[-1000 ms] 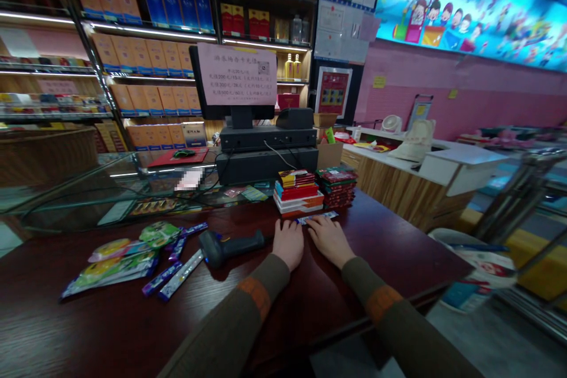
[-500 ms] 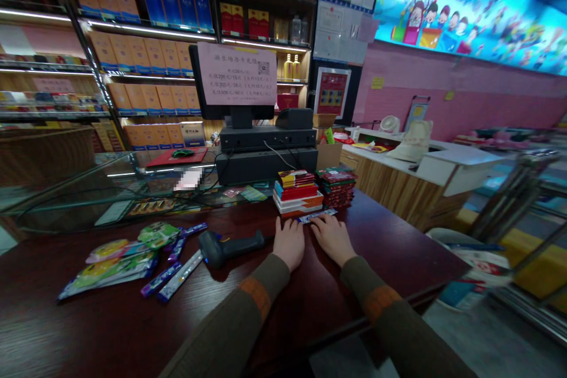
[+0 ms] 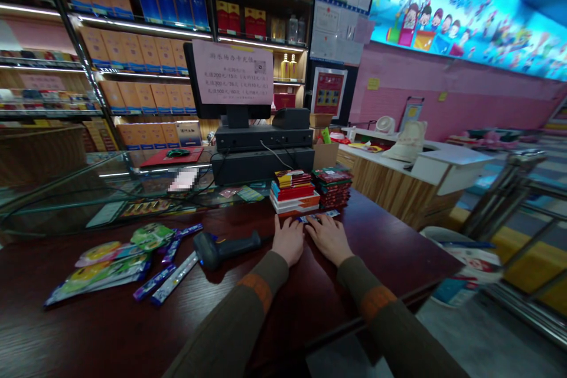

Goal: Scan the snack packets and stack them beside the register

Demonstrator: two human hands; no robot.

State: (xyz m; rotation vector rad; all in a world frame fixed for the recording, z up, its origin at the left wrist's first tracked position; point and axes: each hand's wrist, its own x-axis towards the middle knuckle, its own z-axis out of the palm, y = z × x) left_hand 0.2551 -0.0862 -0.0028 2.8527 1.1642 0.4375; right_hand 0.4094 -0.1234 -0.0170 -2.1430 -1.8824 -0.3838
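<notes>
A narrow blue-and-white stick packet [image 3: 331, 214] lies flat on the dark wooden counter, in front of the stacked packs. My right hand [image 3: 330, 239] rests palm down with fingers stretched over the packet, covering part of it. Beside it, my left hand [image 3: 287, 241] lies palm down, its fingertips at the packet's left end. Neither hand visibly grasps it. Close behind my fingers stand a stack of red, yellow and white packs [image 3: 295, 192] and a pile of dark red packets [image 3: 332, 188]. Left of my left hand lies a black barcode scanner [image 3: 225, 248].
Bright snack bags [image 3: 101, 266] and several purple and blue stick packets [image 3: 175, 277] lie on the counter's left. Behind are a monitor [image 3: 234, 74] with a paper sign, a glass display case [image 3: 115, 189] and cables. A white bucket [image 3: 465, 266] stands beyond the counter's right edge.
My right hand's fingers have shifted slightly left and forward over the stick packet. My left hand stays almost in place. The whole view has drifted a little, so the surroundings appear farther left.
</notes>
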